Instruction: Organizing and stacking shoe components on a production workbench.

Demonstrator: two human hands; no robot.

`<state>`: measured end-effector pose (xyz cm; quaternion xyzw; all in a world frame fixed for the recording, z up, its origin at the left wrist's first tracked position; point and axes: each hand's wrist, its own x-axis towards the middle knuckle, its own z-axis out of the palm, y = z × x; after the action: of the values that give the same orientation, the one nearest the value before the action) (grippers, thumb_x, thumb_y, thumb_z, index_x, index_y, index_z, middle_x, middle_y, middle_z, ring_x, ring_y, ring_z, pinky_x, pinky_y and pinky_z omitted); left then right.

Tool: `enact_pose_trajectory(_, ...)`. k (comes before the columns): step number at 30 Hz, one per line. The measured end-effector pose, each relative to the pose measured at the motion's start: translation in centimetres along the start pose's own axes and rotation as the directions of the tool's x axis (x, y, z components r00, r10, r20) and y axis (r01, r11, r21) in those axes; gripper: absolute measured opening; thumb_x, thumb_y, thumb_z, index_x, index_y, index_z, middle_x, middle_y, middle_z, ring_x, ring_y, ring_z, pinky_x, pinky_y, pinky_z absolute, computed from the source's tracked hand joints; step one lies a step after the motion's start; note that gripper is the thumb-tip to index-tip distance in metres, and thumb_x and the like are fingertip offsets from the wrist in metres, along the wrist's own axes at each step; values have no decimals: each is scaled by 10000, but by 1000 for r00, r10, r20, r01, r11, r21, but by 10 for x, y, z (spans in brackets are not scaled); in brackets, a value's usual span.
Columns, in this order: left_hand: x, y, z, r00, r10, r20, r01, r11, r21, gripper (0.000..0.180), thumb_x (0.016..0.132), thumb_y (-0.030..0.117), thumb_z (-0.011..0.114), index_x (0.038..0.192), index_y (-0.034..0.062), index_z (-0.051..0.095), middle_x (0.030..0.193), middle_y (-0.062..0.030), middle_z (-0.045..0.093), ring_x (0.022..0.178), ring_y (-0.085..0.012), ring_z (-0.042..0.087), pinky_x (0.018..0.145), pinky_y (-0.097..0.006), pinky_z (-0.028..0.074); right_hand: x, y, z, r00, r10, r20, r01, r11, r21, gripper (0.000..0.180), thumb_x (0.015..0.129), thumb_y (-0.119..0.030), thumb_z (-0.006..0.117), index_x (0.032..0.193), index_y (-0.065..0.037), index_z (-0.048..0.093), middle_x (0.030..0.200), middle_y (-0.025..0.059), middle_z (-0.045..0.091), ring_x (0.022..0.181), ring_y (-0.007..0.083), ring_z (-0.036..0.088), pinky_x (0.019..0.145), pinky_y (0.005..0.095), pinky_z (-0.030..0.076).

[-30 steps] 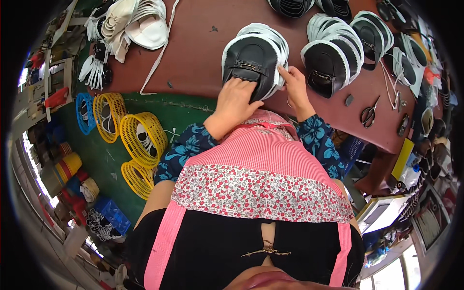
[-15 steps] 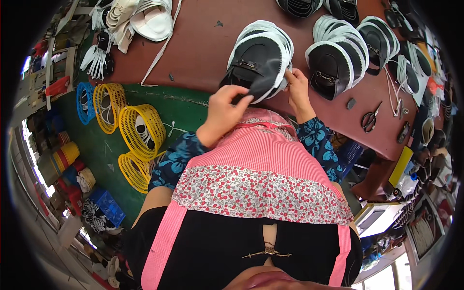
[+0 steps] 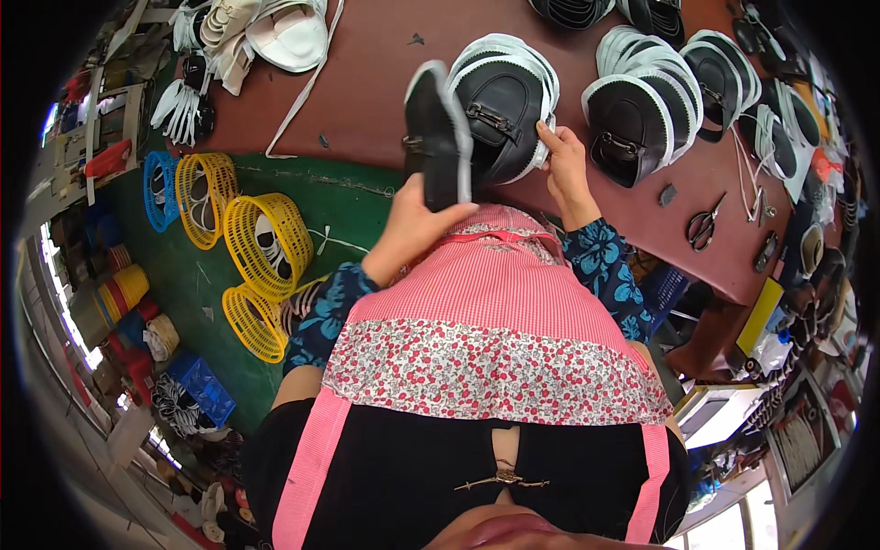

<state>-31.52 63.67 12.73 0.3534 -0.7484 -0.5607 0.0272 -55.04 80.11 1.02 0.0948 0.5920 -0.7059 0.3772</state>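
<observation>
The near end of a black shoe piece point(image 3: 440, 137) is held by the left hand point(image 3: 417, 225), with the thumb and fingers closed on it. The middle pile point(image 3: 504, 101) is touched on its right edge by the right hand point(image 3: 568, 170). That hand is partly curled, but it cannot be told if the edge is pinched.

A second ago, the left hand was laid on top of the middle pile. Half a second ago, the near end of the top piece was being bent up. Now the piece has been lifted off and is held just left of the middle pile. The next piece, with its metal bar, can now be seen on top. The right hand has been kept at the same edge.

The held piece is tipped up on its side and a bit blurred. Its long way runs away from the body, with the far end leaned a little left. Its round, white-edged end is pointed away. Its black face is turned left, away from the middle pile.

On the red-brown counter point(image 3: 376, 55), another black pile point(image 3: 632, 119) is set right of the middle pile. Scissors point(image 3: 703, 229) are laid farther right and nearer the body. Pale shoe pieces point(image 3: 289, 37) are heaped far to its left. On the green floor point(image 3: 192, 293), left of the middle pile and nearer, a yellow basket point(image 3: 240, 261) is seen.
</observation>
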Motion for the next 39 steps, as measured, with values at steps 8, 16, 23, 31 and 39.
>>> enact_pose_trajectory(8, 26, -10, 37, 887, 460, 45, -442, 815, 374, 509, 844, 161, 913, 1250, -23, 668, 1129, -212, 683, 1050, -456, 671, 903, -520, 556, -5, 1, 11, 997, 57, -59, -53, 997, 63, 245, 1087, -251, 788, 956, -82, 667, 745, -29, 646, 557, 61, 485, 518, 251, 330)
enact_pose_trajectory(16, 26, 2, 46, 924, 382, -22, -350, 868, 353, 435, 840, 146, 906, 1157, -20, 657, 1090, -191, 670, 1028, -449, 680, 855, -522, 562, -11, 0, 15, 991, 50, -122, -39, 995, 92, 265, 1134, -247, 671, 919, -92, 681, 743, -30, 622, 567, 78, 494, 510, 266, 337)
enact_pose_trajectory(23, 22, 0, 49, 941, 336, -36, -293, 866, 404, 396, 832, 173, 907, 1096, -15, 679, 1054, -189, 669, 1009, -460, 680, 846, -525, 563, -11, 8, 14, 985, 70, -159, -51, 991, 121, 232, 1117, -242, 684, 963, -70, 688, 769, -18, 658, 576, 87, 532, 498, 280, 353)
enact_pose_trajectory(31, 25, -29, -14, 969, -174, 176, 232, 886, -402, 482, 917, 181, 917, 1291, -61, 732, 1159, -87, 804, 1020, -217, 779, 930, -371, 615, -12, 10, 13, 987, 67, -147, -42, 985, 169, 235, 1126, -215, 675, 933, -82, 688, 760, -14, 646, 544, 82, 492, 484, 279, 322)
enact_pose_trajectory(39, -4, -67, -74, 917, -338, 212, 336, 367, -867, 482, 1025, 50, 761, 1481, -32, 628, 1367, -172, 752, 1226, -327, 766, 1088, -512, 626, -11, 17, 5, 996, 43, -84, -23, 975, 222, 224, 1136, -185, 654, 944, -78, 699, 771, -19, 650, 539, 73, 483, 475, 272, 316)
